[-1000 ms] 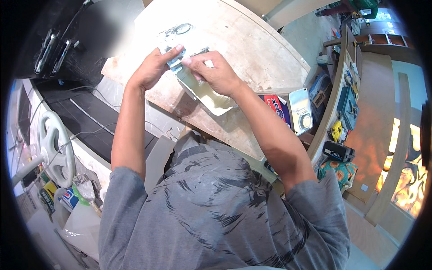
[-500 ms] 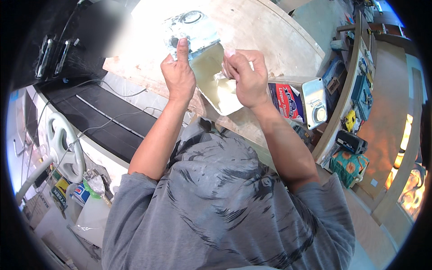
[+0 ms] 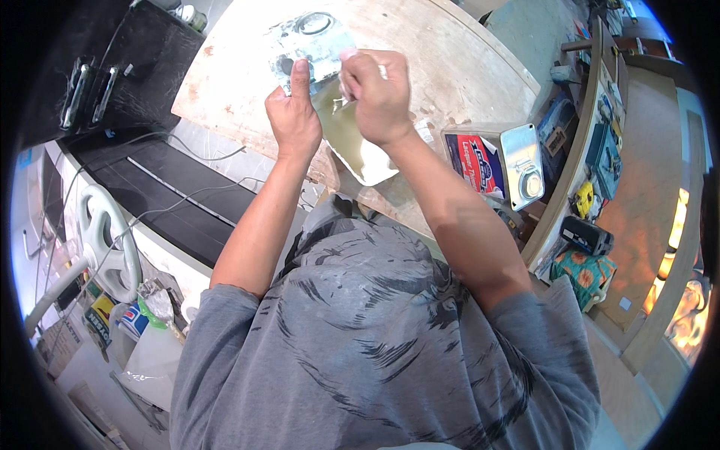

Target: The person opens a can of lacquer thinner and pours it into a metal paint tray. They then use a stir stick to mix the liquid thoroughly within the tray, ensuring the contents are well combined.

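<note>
A smeared metal tin [image 3: 326,45], with a round rim and a dark hole on its face, is tilted on the wooden board. A pale open hollow [image 3: 352,142] with a white rim adjoins that face, looking like the same tin's inside. My left hand [image 3: 295,120] is closed on the tin's edge, thumb pointing up beside the hole. Above the hollow, near the metal face, my right hand [image 3: 381,97] is closed on a white, crumpled wad like a rag or tissue. Its fingers hide most of the wad.
A red and blue labelled tin [image 3: 480,165] lies right of my right forearm. The wooden board [image 3: 465,82] spreads beyond my hands. Cables [image 3: 199,154] trail at left, near a pale handwheel [image 3: 109,244]. A shelf with tools [image 3: 600,150] runs along the right.
My right hand has moved up and left with the white wad, from over the pale hollow toward the metal face. My left hand keeps its hold; the tin has shifted slightly up and left.
</note>
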`<move>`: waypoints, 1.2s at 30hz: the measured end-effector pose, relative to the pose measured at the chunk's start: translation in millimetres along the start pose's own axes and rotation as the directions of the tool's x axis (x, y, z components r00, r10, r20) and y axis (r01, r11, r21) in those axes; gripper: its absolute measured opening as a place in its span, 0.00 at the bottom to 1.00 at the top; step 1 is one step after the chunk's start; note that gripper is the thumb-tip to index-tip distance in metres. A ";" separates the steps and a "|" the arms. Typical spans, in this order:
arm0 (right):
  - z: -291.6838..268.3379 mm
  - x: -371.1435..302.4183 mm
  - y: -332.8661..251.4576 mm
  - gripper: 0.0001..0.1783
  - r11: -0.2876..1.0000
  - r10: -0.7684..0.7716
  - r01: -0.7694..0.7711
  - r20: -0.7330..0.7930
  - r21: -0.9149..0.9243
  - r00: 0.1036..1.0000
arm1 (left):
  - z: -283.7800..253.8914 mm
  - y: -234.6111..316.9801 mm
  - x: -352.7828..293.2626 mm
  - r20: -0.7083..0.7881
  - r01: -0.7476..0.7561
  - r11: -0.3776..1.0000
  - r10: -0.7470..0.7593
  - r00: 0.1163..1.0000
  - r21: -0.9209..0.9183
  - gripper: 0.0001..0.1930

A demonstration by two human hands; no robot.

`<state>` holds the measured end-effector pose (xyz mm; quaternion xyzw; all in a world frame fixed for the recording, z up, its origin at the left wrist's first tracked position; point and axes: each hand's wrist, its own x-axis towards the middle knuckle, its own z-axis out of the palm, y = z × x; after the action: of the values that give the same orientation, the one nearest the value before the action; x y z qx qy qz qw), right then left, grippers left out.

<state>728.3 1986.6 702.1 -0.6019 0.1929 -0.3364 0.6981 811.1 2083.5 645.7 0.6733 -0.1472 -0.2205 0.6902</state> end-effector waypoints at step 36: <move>-1.1 -0.7 -10.2 0.19 0.921 -0.153 0.190 0.131 -0.339 0.979 | 2.7 -1.0 0.4 -0.004 -0.064 0.994 0.064 0.998 -0.087 0.25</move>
<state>724.7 1985.8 711.7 -0.7473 0.1604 -0.3255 0.5566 810.0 2081.0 644.7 0.6376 -0.1584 -0.2040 0.7258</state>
